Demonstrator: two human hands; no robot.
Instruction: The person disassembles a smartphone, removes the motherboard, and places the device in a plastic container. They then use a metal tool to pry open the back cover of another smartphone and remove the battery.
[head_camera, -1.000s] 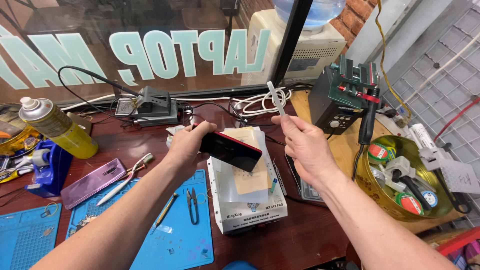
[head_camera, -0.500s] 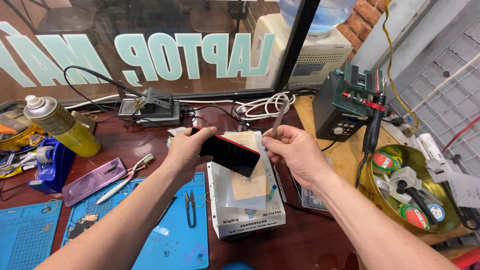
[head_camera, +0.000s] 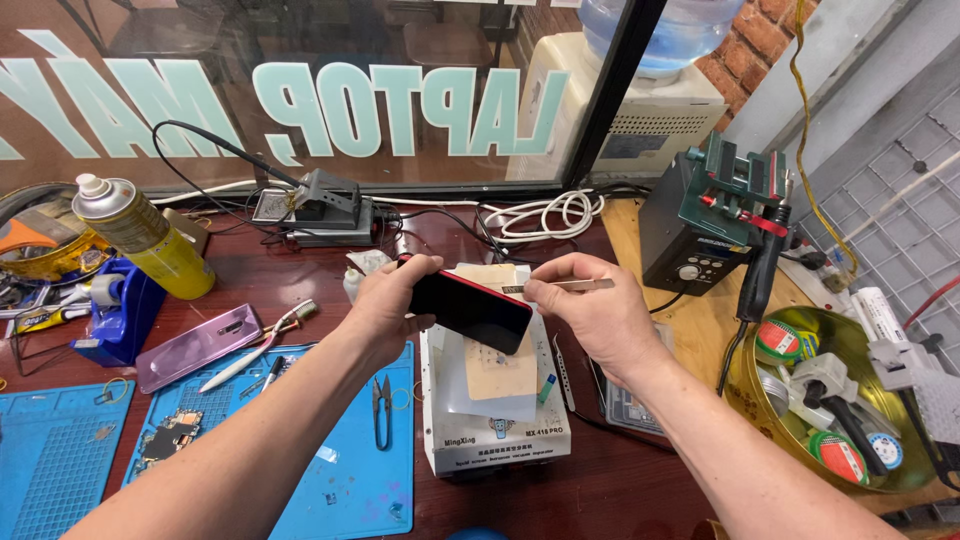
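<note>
Risk first: we have a red-edged phone (head_camera: 470, 310) pinched at one end only in our left hand (head_camera: 385, 305), thumb and fingers curled shut around its left end, so the rest of it hangs free above the white heating plate unit (head_camera: 495, 440). We judge that a push from the thin metal blade (head_camera: 560, 287) could lever the phone out of that one-ended grip and drop it onto the plate. The blade is held in our right hand (head_camera: 590, 320), fingers closed around it, its tip at the phone's upper right corner; whether it has entered a seam we cannot tell. If it slips, it could gouge the dark face or jab toward our left fingers

The phone's long axis runs left to right and slopes down a little toward the right, dark face turned up toward us, red rim showing along the top edge. Its free end points at our right hand. It sits in the air between both hands, over the plate, with the small scissors (head_camera: 381, 410) on the blue mat (head_camera: 350, 480) to the left, well apart
</note>
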